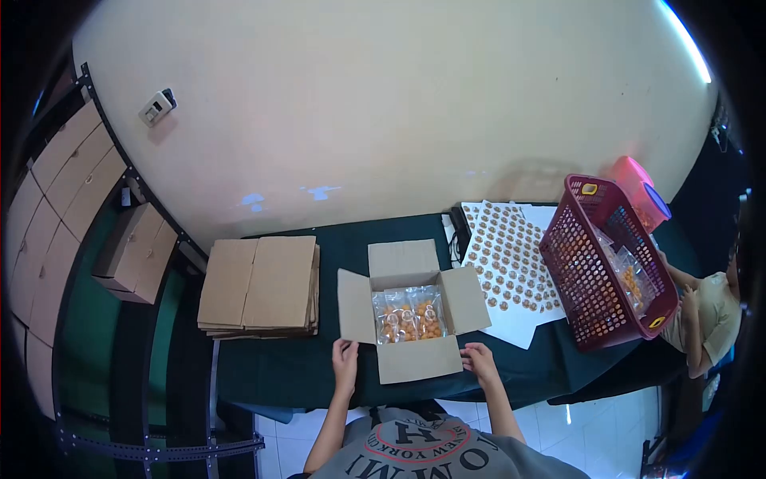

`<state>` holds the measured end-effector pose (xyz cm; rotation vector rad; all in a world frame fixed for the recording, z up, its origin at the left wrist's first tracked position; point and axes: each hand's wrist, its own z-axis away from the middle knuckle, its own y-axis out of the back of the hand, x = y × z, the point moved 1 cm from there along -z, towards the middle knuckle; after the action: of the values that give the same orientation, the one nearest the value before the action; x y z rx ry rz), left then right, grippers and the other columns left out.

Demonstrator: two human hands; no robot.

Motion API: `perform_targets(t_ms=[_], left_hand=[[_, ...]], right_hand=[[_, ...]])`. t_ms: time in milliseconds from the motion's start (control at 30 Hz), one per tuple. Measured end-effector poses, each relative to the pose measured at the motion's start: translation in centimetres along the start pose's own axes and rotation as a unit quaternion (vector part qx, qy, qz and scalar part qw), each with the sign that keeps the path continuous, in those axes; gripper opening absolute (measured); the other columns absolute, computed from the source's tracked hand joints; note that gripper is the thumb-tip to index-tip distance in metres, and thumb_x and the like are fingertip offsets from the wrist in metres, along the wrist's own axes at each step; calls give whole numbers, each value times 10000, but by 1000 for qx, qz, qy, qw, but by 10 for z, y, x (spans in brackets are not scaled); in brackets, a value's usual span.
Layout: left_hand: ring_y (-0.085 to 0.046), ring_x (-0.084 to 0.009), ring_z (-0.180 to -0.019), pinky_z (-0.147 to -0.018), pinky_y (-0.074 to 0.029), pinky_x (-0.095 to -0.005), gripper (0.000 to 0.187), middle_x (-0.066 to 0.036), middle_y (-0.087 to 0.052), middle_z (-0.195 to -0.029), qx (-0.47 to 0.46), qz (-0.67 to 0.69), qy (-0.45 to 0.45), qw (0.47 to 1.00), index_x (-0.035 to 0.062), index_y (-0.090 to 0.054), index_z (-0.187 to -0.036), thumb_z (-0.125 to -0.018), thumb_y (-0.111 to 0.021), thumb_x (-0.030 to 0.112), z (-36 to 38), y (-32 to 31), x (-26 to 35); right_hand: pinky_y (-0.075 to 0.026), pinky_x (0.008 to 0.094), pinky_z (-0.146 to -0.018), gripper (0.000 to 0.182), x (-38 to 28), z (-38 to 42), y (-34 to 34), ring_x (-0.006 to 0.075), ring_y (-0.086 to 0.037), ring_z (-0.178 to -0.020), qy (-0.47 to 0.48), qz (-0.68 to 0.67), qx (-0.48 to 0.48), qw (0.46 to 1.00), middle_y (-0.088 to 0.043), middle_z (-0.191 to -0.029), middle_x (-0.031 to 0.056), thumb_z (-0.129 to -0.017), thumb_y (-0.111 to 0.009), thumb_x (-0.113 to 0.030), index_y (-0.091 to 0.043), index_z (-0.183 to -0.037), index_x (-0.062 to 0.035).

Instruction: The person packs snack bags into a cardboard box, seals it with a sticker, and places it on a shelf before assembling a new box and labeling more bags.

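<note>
An open cardboard box [419, 361] stands upright on the dark green tablecloth in front of me, its flaps folded outward. Inside lie several clear plastic packets [408, 313] of orange-brown snacks, each with a round label. My left hand [345, 365] is closed at the lower corner of the box's left flap, fingers curled against its edge. On the other side, my right hand [479, 364] has its fingers closed at the right edge of the front flap. Parts of the fingertips are too small to make out clearly.
Flattened cardboard boxes [257, 283] are stacked at left. Sheets of round stickers [511, 259] lie at right, beside a maroon plastic basket [586, 295] holding more packets. Behind it stands a pink tub [630, 172]. Shelves with boxes [132, 254] line the left; another person [706, 319] is at far right.
</note>
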<state>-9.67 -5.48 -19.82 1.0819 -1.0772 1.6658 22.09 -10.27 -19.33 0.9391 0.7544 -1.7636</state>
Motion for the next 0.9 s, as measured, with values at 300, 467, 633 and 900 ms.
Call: perform_targets(t_ms=[300, 467, 633, 900], left_hand=[[-396, -320, -1200, -1011, -307, -379, 477, -121, -479, -1287, -246, -448, -241, 825, 63, -645, -1004, -957, -285, 372, -17, -42, -11], [-402, -297, -1195, -1043, -238, -357, 548, -130, -504, -1260, -289, -367, -181, 866, 40, -632, -1032, -976, -194, 366, -36, -33, -17], [-402, -258, -1195, -1032, -239, -324, 700, -113, -522, -1245, -274, -357, -155, 879, 58, -627, -1064, -948, -75, 473, -31, -30, -18], [-471, -248, -1089, -949, -329, -398, 573, -133, -544, -1169, -150, -212, -53, 964, 82, -604, -1082, -952, -207, 474, -46, -34, -39]], right_hand=[[-485, 255, -710, 321, -34, 3, -6, 143, -588, -818, 15, -123, -105, 987, -598, -974, 103, -782, -372, 102, -557, -1038, 47], [-442, 237, -841, 290, -44, 13, -13, 141, -554, -952, 77, -148, -109, 980, -588, -1013, 96, -782, -470, 94, -553, -1054, 37], [-425, 225, -859, 249, -44, 3, -9, 117, -553, -938, 137, -87, -133, 978, -598, -1010, 80, -787, -591, 20, -568, -1035, 22], [-452, 245, -649, 147, -54, -57, -27, 125, -586, -716, 243, 85, -32, 966, -616, -774, 42, -813, -632, -141, -594, -889, -21]])
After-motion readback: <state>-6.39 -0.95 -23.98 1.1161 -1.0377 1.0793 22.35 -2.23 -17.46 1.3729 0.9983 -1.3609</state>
